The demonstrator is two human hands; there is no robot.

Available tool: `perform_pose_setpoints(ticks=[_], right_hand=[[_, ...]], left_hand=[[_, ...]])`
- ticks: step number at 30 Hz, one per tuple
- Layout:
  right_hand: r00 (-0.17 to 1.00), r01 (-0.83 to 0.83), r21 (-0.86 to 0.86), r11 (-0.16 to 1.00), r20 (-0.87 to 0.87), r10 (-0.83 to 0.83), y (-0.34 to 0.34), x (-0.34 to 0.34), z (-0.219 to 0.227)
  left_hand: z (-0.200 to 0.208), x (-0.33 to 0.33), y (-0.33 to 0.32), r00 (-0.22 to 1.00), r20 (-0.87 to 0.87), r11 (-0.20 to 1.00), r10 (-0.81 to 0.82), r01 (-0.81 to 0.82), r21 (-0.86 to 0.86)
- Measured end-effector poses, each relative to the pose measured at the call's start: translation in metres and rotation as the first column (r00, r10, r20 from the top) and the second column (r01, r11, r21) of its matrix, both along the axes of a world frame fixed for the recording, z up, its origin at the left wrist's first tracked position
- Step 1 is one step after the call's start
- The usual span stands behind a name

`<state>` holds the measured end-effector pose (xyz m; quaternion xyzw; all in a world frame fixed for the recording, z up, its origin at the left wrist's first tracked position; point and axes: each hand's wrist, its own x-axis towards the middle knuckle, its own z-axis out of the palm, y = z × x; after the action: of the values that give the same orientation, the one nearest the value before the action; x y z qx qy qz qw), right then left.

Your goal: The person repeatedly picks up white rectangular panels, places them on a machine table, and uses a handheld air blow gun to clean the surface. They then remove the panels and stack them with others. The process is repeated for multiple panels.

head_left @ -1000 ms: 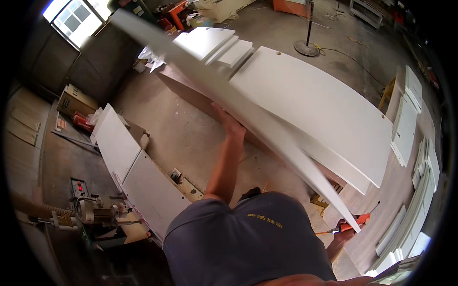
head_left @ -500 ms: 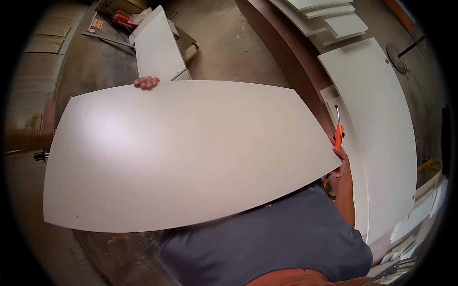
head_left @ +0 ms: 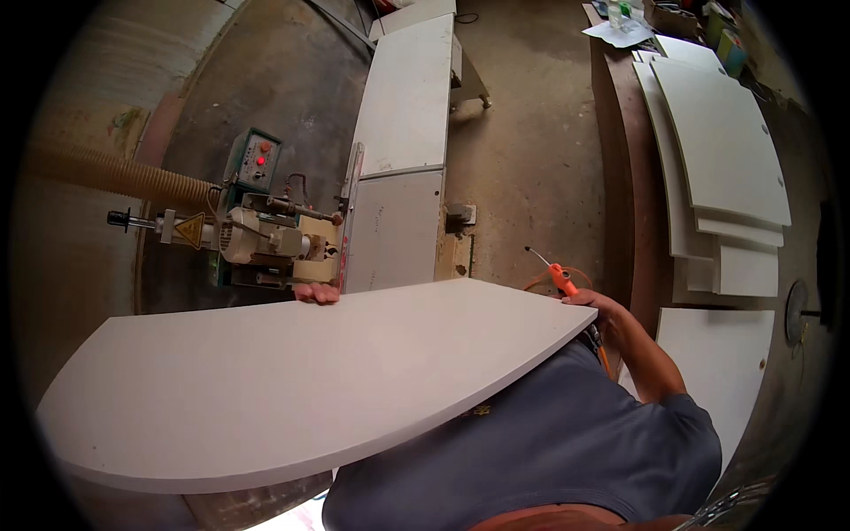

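A large white panel spans the view in front of my body, tilted so that its thick near edge shows. Over its far edge curl the fingers of my left hand; the rest of that hand is hidden behind the panel. My right hand is closed around an orange air blow gun with a thin curved metal nozzle, and lies against the panel's right corner. An orange hose runs down from the gun beside my shirt.
Just beyond the panel stands a boring machine with a control box showing a red light. A long white worktable stretches away from it. Stacked white boards rest on a brown bench at right. A ribbed hose crosses the left.
My body and the panel have turned left, bringing the machine into view. The panel has tilted, showing its near edge. Both hands keep hold, and the blow gun now points up and left.
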<state>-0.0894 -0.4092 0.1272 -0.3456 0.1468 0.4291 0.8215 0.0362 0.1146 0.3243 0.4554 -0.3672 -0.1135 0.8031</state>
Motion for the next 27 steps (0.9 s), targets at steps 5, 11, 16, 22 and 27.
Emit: perform_pose_setpoints(ticks=[5,11,16,22,27], right_hand=[[0.835,-0.541,0.036,0.840,-0.096,0.542,0.005,0.122,0.011],[0.393,-0.617,-0.598,0.512,0.330,0.858,0.055,0.319,0.067],[0.456,-0.590,0.002,0.808,0.826,0.331,0.131,0.400,0.221],[0.457,-0.512,-0.135,0.848,0.794,0.402,0.218,0.452,0.255],[0.800,-0.347,0.058,0.936,0.540,0.263,0.240,0.538,0.176]], left_hand=[[-0.079,-0.094,0.046,0.910,-0.015,0.891,0.414,-0.408,-0.196],[0.006,-0.076,-0.066,-0.286,-0.327,-0.259,0.901,-0.958,0.124],[0.040,-0.063,-0.060,-0.446,-0.205,-0.429,0.871,-0.895,0.124],[0.069,-0.017,-0.078,-0.545,0.243,-0.595,0.802,-0.761,0.257],[0.099,0.081,-0.140,-0.517,0.558,-0.753,0.649,-0.539,0.377]])
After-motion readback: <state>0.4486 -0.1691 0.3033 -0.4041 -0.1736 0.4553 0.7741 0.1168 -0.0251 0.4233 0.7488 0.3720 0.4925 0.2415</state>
